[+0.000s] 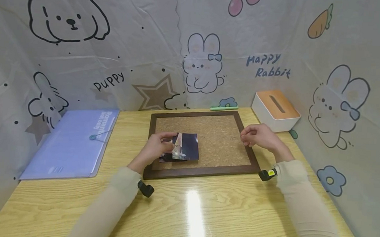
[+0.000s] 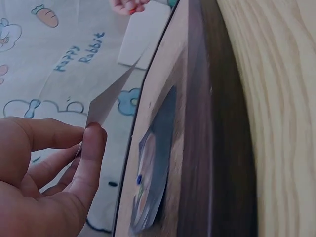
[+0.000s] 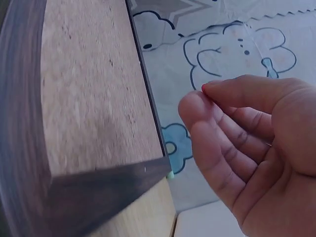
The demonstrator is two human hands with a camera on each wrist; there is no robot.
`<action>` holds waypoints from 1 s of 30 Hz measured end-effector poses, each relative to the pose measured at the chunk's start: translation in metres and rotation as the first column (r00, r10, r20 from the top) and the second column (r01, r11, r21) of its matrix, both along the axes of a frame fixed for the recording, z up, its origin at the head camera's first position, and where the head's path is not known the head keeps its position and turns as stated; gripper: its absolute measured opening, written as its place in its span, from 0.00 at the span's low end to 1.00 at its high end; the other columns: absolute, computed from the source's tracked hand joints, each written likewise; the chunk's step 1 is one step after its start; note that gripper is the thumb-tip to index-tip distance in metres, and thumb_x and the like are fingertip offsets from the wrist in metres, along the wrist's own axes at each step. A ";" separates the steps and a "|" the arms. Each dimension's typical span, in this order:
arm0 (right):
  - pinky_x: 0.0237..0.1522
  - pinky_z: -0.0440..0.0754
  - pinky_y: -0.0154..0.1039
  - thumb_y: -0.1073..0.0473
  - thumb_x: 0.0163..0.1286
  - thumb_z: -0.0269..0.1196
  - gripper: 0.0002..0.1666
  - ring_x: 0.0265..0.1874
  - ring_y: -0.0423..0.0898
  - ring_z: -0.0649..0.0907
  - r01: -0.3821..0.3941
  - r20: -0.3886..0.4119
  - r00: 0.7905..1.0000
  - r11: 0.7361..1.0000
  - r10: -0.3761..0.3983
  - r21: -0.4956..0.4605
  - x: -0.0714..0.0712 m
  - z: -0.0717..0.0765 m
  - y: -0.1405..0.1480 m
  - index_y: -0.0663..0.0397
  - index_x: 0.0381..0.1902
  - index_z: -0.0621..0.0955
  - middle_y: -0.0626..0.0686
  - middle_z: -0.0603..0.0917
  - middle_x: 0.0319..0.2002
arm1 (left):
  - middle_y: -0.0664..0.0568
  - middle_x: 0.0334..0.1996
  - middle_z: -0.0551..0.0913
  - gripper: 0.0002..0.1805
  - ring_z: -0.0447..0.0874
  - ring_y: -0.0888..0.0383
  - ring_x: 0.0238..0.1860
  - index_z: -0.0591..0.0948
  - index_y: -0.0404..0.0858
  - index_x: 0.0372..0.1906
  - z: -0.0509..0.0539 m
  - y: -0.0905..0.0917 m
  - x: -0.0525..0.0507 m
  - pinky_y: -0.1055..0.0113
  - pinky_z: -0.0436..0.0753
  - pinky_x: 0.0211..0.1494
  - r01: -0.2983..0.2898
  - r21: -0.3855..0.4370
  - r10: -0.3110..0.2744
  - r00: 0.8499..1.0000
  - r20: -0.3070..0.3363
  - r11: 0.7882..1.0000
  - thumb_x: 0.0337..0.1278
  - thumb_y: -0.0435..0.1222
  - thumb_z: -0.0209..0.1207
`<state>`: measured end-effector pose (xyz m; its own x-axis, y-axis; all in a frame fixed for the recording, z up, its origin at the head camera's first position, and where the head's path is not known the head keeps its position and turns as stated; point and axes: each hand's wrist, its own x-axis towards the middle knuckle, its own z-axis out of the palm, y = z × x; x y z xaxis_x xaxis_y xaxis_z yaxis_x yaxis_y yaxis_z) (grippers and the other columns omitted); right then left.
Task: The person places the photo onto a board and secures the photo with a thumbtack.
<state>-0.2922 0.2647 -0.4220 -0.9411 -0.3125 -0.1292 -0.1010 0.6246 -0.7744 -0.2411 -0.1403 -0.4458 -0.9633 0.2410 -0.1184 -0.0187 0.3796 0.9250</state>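
Note:
My left hand (image 1: 155, 149) pinches the left edge of a dark photo (image 1: 189, 147) between thumb and fingers. It holds the photo tilted above the left part of a brown-framed cork board (image 1: 221, 142). Seen from the left wrist, the held photo (image 2: 106, 98) shows its pale back. Below it a second photo (image 2: 165, 138) lies on the cork, with small blue and green spots on it. At the board's right edge, my right hand (image 1: 257, 135) pinches a tiny red pushpin (image 3: 204, 87) at its fingertips; most of the pin is hidden.
A lilac document folder (image 1: 74, 144) lies at the left of the wooden table (image 1: 171, 211). Behind the board is a green pen-like stick (image 1: 224, 108). A white tissue box (image 1: 275, 109) with a wooden lid stands at the back right. Printed cloth hangs around the table.

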 end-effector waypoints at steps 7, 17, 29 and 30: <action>0.42 0.87 0.51 0.59 0.74 0.60 0.11 0.37 0.57 0.87 -0.004 -0.011 1.000 1.000 0.004 0.009 0.001 0.005 -0.015 0.60 0.46 0.84 0.64 0.88 0.41 | 0.40 0.64 0.73 0.30 0.88 0.48 0.49 0.74 0.42 0.70 -0.004 0.026 -0.006 0.58 0.87 0.51 0.004 0.021 -0.004 1.000 0.019 1.000 0.63 0.26 0.60; 0.41 0.87 0.51 0.59 0.72 0.61 0.10 0.36 0.53 0.88 -0.008 -0.017 1.000 1.000 0.008 0.022 -0.003 0.010 -0.035 0.59 0.42 0.85 0.57 0.90 0.39 | 0.40 0.54 0.76 0.29 0.83 0.57 0.39 0.77 0.40 0.66 -0.011 0.058 -0.016 0.62 0.88 0.46 -0.010 0.053 0.008 0.999 0.033 0.999 0.59 0.24 0.62; 0.37 0.87 0.41 0.60 0.72 0.61 0.10 0.34 0.50 0.87 -0.050 0.003 0.999 0.998 0.050 0.024 -0.014 0.001 -0.049 0.61 0.41 0.85 0.58 0.89 0.38 | 0.40 0.57 0.79 0.27 0.81 0.46 0.59 0.79 0.38 0.63 -0.020 0.090 -0.026 0.65 0.87 0.46 -0.005 0.021 0.004 1.000 0.021 1.000 0.57 0.25 0.62; 0.37 0.87 0.41 0.60 0.72 0.61 0.10 0.35 0.50 0.88 -0.050 0.012 0.999 0.999 0.050 0.019 -0.015 0.000 -0.050 0.61 0.41 0.85 0.58 0.89 0.39 | 0.40 0.57 0.79 0.27 0.82 0.46 0.58 0.79 0.38 0.63 -0.021 0.092 -0.026 0.65 0.87 0.46 -0.006 0.006 0.006 1.000 0.014 1.000 0.56 0.25 0.63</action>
<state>-0.3071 0.2149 -0.4225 -0.9228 -0.3563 -0.1465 -0.1234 0.6336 -0.7637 -0.2672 -0.0485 -0.4665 -0.9630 0.2357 -0.1305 -0.0340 0.3742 0.9267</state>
